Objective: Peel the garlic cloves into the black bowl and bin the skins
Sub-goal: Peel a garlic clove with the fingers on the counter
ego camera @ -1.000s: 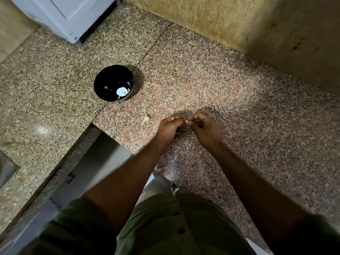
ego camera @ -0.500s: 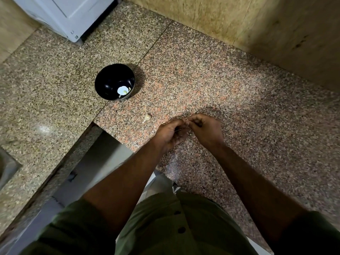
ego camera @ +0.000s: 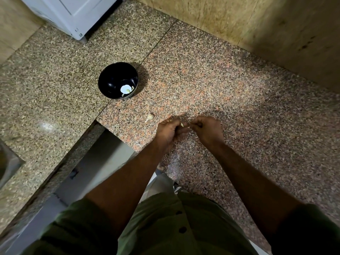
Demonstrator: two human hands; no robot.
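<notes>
Over the pink granite counter, my left hand (ego camera: 170,132) holds a small pale garlic clove (ego camera: 182,124) at its fingertips. My right hand (ego camera: 207,130) meets it from the right, its curled fingers pinching at the clove's skin. Most of the clove is hidden between the fingers. A second unpeeled clove (ego camera: 150,117) lies on the counter just left of my left hand. The black bowl (ego camera: 110,80) stands further back on the left, with pale peeled garlic (ego camera: 126,89) at its bottom.
The granite counter (ego camera: 230,89) forms an L with a gap at the lower left. A white appliance (ego camera: 73,13) stands at the back left. A tan wall runs along the back and right. A sink corner (ego camera: 7,162) shows at the far left.
Both hands stay together on the clove, fingers shifting slightly. More of the pale clove shows between the fingertips now. The camera has shifted a little.
</notes>
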